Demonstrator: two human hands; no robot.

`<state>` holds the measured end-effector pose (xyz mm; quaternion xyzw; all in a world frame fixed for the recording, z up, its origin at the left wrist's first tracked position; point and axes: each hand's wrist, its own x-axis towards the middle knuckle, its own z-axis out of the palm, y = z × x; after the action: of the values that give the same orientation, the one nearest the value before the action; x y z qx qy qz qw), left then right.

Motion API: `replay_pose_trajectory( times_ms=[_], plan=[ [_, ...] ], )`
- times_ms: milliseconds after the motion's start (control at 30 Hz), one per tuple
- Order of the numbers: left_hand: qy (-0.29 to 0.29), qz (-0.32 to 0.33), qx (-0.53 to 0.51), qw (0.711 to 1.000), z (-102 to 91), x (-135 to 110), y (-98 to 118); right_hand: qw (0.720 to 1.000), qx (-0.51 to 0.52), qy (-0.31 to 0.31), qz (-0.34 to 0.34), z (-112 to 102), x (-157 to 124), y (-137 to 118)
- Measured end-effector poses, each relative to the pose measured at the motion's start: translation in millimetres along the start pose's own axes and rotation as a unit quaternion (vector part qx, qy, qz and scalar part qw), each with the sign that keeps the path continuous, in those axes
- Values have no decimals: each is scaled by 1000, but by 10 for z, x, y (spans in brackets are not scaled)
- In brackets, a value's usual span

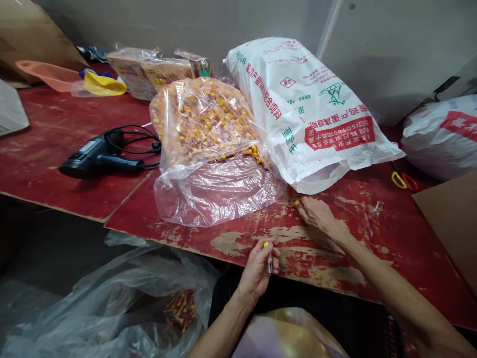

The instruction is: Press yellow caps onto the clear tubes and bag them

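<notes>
My left hand (259,266) is closed around a small yellow-capped tube (270,266) at the table's front edge; the tube's clear end points down. Farther forward, my right hand (316,211) is low over the red table, by the open mouth of a white printed sack (316,119). A small yellow-capped piece (296,203) shows at its fingertips; the rest of it is hidden. Left of the sack lies a clear plastic bag (219,186), filled with many yellow-capped pieces (208,119). Several of them (255,153) lie at its opening.
A heat gun (93,155) with a coiled cord lies at left on the worn red table (48,149). Behind are an orange scoop (48,74) and wrapped boxes (167,72). Scissors (404,180) and cardboard (450,223) are right. Below, a plastic bag (112,303) holds similar pieces.
</notes>
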<state>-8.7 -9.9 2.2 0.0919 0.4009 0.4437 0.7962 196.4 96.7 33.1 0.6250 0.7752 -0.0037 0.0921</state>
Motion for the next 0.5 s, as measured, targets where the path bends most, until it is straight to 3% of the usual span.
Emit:
replay_pose_trajectory(
  times_ms=[100, 200, 367, 500],
  plan=[
    [-5, -4, 7, 1000, 1, 3, 11, 994, 35, -91, -51, -117, -286, 87],
    [-3, -13, 15, 1000, 17, 4, 18, 987, 5, -158, -38, -135, -443, 57],
    [0, -27, 23, 999, 73, 40, 25, 985, -29, -163, -44, 14, -385, -138],
    [18, -16, 23, 999, 153, 66, 15, 987, -28, -156, -30, 80, -351, -119]
  ],
)
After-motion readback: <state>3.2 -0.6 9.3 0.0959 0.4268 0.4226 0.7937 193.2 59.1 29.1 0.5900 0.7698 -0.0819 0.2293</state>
